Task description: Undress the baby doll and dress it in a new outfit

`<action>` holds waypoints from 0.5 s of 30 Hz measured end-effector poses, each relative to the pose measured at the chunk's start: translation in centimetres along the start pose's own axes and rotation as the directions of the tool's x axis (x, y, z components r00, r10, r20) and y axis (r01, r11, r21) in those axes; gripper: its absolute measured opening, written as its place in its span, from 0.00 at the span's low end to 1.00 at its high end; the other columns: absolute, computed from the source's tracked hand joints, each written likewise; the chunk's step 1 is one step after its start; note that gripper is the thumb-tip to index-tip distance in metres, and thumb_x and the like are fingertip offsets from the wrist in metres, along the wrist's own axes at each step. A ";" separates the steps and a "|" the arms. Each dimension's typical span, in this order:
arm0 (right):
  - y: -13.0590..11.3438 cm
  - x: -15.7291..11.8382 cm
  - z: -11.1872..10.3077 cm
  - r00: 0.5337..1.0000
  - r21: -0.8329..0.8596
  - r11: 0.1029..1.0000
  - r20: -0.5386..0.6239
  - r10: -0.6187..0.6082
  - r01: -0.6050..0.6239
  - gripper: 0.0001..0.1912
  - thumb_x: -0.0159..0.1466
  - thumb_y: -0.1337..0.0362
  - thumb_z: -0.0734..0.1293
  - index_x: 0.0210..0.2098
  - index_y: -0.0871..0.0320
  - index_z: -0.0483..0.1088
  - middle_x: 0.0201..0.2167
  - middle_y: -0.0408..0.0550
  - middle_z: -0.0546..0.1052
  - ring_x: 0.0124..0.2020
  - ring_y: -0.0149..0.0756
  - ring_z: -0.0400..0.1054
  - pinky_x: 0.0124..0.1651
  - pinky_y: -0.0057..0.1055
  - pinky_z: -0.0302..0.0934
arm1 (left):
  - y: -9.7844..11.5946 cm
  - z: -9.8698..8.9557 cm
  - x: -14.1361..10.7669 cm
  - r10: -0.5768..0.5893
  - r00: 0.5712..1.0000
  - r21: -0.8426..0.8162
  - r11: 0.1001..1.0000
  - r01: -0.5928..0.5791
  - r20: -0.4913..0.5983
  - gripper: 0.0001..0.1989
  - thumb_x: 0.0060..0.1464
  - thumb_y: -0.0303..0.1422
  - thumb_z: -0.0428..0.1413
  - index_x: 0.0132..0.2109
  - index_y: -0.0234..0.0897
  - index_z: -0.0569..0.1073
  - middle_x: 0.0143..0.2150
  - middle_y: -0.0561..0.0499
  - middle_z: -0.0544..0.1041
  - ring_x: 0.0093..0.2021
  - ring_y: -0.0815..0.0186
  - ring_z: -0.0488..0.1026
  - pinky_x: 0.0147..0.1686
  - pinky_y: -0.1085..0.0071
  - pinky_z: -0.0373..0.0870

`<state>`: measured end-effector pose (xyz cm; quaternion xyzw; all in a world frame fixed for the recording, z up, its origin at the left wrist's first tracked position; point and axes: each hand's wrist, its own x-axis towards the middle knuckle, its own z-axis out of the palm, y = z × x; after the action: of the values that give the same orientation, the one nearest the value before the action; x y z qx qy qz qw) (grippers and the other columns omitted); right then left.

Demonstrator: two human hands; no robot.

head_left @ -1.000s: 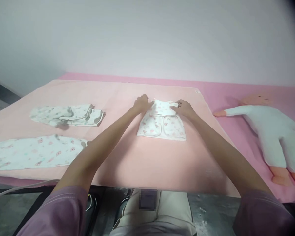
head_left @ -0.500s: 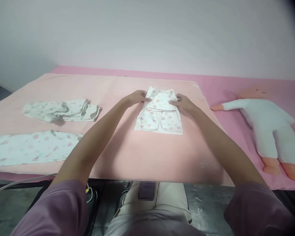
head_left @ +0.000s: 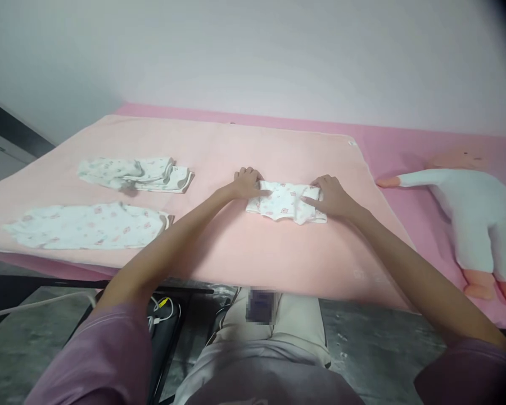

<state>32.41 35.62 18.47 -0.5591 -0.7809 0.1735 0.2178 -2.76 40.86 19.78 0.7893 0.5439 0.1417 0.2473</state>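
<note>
A small white garment with a pink print [head_left: 283,201] lies folded into a short, wide bundle on the peach cloth [head_left: 253,253]. My left hand [head_left: 248,184] is at its upper left corner, the thumb over the fabric and the fingers behind its edge. At the right end my right hand [head_left: 331,197] grips it the same way, its thumb on top of the layers.
Two more folded garments lie at the left, a greenish print one [head_left: 135,173] and a pink print one [head_left: 88,226]. A stuffed doll in white [head_left: 474,208] rests on the pink surface at the right. Cables [head_left: 164,315] show below the table edge.
The garment's top part has been folded down over the lower part, making it shorter. Both hands have come nearer with it. The view has shifted left, so the other things appear farther right.
</note>
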 end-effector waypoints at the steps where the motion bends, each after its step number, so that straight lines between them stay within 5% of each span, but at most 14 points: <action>1: -0.3 0.2 -0.2 0.999 -0.016 0.999 0.032 0.037 -0.037 0.33 0.62 0.37 0.79 0.52 0.56 0.75 0.59 0.65 0.76 0.63 0.66 0.69 0.66 0.59 0.67 | 0.5 -0.1 -0.1 -0.033 0.998 -0.008 0.999 0.033 0.047 0.35 0.44 0.60 0.74 0.49 0.39 0.80 0.60 0.33 0.81 0.70 0.30 0.70 0.72 0.38 0.65; 5: -2.8 -0.3 -3.0 0.955 0.211 0.956 0.256 0.150 -0.206 0.30 0.62 0.40 0.82 0.49 0.53 0.72 0.50 0.54 0.81 0.50 0.54 0.76 0.53 0.48 0.73 | 1.1 -2.6 -2.2 -0.045 0.959 -0.323 0.936 0.138 0.280 0.33 0.47 0.55 0.75 0.53 0.41 0.77 0.58 0.37 0.83 0.61 0.40 0.80 0.60 0.49 0.76; 9: -8.4 -0.5 -4.1 0.931 0.578 0.775 0.363 0.039 -0.258 0.31 0.59 0.50 0.88 0.52 0.53 0.76 0.52 0.55 0.85 0.53 0.53 0.80 0.56 0.50 0.79 | -1.0 -8.5 -7.2 -0.085 0.958 -0.345 0.921 0.180 0.274 0.40 0.52 0.54 0.75 0.66 0.46 0.74 0.59 0.38 0.84 0.58 0.45 0.83 0.53 0.54 0.79; 12: -14.9 1.2 -1.2 0.920 0.727 0.639 0.384 -0.074 -0.252 0.33 0.55 0.55 0.91 0.53 0.54 0.76 0.53 0.56 0.86 0.56 0.53 0.82 0.62 0.54 0.80 | -4.7 -14.7 -12.0 -0.246 0.945 -0.152 0.948 0.281 0.214 0.46 0.56 0.58 0.74 0.74 0.46 0.71 0.63 0.38 0.83 0.58 0.48 0.82 0.53 0.57 0.79; 15: -22.8 4.1 4.6 0.918 0.781 0.574 0.378 -0.120 -0.246 0.33 0.55 0.60 0.91 0.52 0.56 0.75 0.55 0.55 0.86 0.56 0.50 0.83 0.63 0.52 0.80 | -10.6 -21.1 -17.1 -0.417 0.887 -0.018 0.903 0.429 0.201 0.55 0.53 0.59 0.76 0.80 0.45 0.66 0.77 0.40 0.74 0.68 0.50 0.76 0.61 0.57 0.78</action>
<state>10.63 32.16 26.93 -0.3770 -0.6181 0.6287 0.2838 -27.85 32.97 32.46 0.6538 0.6714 0.0244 0.3480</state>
